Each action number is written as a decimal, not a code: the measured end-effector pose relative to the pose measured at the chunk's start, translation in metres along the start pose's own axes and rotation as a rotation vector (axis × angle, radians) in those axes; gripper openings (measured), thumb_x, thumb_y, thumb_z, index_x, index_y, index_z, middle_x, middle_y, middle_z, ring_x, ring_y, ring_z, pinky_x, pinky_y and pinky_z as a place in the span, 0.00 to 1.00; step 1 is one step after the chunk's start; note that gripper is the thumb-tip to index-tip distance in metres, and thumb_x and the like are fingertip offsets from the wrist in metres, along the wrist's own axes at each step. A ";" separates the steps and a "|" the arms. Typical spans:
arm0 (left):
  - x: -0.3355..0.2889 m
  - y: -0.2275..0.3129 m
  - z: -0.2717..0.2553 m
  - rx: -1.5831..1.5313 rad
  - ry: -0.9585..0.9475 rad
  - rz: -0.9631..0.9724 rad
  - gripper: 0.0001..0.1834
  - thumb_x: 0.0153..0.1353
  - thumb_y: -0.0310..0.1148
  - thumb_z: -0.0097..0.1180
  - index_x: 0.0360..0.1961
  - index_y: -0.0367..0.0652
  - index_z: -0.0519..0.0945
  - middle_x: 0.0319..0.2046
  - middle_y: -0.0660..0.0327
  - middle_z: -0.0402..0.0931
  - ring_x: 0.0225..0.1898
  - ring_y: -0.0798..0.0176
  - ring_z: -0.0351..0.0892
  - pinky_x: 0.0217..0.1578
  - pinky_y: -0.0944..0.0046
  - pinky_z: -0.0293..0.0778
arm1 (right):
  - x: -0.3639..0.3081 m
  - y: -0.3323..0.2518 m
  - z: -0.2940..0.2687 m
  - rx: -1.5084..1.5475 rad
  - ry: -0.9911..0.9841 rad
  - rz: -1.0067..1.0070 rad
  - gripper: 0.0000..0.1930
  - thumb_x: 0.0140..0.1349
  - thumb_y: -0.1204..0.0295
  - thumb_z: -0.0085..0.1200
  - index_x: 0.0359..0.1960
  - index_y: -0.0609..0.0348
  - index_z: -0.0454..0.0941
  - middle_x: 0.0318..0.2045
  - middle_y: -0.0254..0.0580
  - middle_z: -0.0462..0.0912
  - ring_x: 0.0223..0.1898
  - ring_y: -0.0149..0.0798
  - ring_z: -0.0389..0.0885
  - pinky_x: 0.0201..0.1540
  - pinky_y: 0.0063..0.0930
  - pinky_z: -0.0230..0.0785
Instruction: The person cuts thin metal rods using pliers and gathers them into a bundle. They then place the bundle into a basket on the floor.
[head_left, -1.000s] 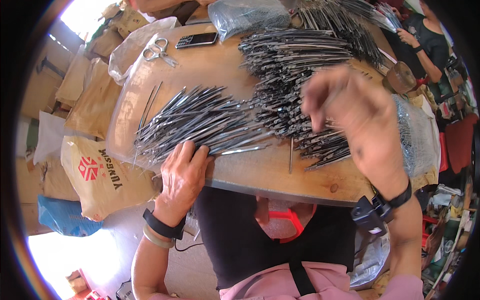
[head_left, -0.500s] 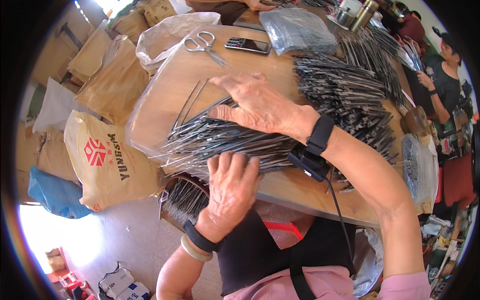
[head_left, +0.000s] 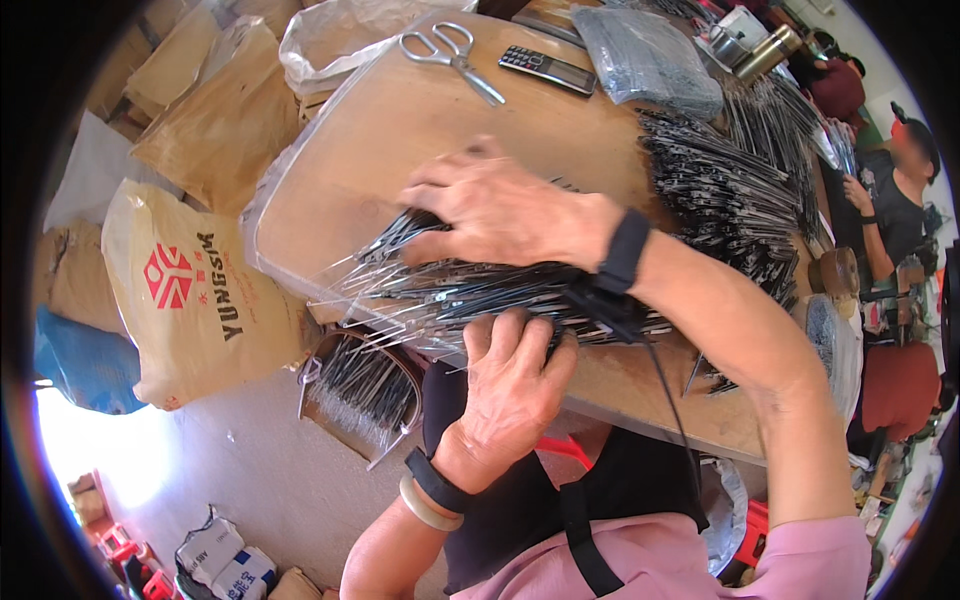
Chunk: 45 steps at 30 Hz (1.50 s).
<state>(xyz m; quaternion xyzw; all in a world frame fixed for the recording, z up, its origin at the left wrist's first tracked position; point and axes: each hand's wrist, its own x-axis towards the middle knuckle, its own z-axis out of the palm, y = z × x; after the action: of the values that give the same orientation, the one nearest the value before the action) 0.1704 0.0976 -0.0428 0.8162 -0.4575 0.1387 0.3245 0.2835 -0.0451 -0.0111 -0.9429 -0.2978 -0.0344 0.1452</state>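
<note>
A thick bundle of thin dark metal rods with fine silvery ends lies along the near edge of the wooden table, some tips jutting past it. My left hand presses its curled fingers against the near side of the bundle. Over the far side reaches my right hand, slightly blurred, with rods between its thumb and bent fingers. Both wrists wear black straps, and a small black device with a cable hangs beneath the right wrist, partly covering the rods.
Scissors and a keypad phone lie farther back on the table. More rods are heaped at right, near a plastic-wrapped pack. Below the left edge stands a rod-filled container beside a tan sack. Another person sits at far right.
My right hand has moved down onto the bundle's far side, and the two rods that stuck out there now lie in with the rest. The view has shifted; my left hand stays at the near side.
</note>
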 end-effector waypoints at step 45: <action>0.096 0.080 -0.035 -1.032 0.028 -0.486 0.39 0.43 0.19 0.73 0.57 0.35 0.67 0.46 0.56 0.77 0.46 0.61 0.79 0.50 0.62 0.76 | -0.154 -0.050 -0.032 0.343 0.899 0.153 0.34 0.42 0.73 0.62 0.55 0.67 0.66 0.45 0.58 0.75 0.50 0.58 0.74 0.47 0.48 0.64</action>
<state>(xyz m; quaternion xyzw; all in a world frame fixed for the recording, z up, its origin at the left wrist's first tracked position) 0.1584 0.0278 0.0656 0.6318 -0.2607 -0.1706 0.7097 0.1292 -0.1008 0.0086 -0.8164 -0.1367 -0.3777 0.4150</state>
